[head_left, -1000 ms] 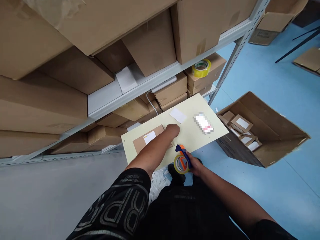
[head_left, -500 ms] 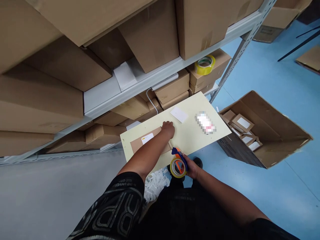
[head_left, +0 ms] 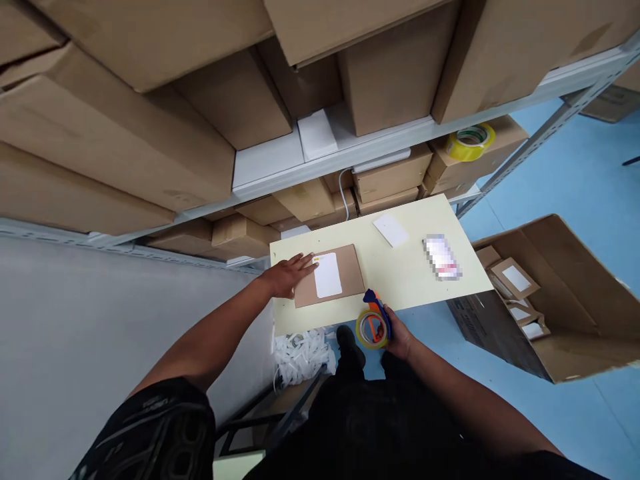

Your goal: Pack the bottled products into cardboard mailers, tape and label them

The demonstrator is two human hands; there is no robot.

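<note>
A flat brown parcel with a white label lies on a pale yellow board. My left hand lies flat with spread fingers on the parcel's left edge. At the board's near edge, my right hand grips a blue and orange tape dispenser carrying a yellow-rimmed roll. A white card and a blurred white item also lie on the board, farther right.
Metal shelving stacked with cardboard boxes rises just behind the board. A yellow tape roll sits on a lower box. An open carton of small labelled parcels stands on the blue floor at right. White paper scraps lie under the board.
My left hand has moved from the parcel's right end to its left edge, leaving the label uncovered. The camera has swung left. The right hand still holds the dispenser.
</note>
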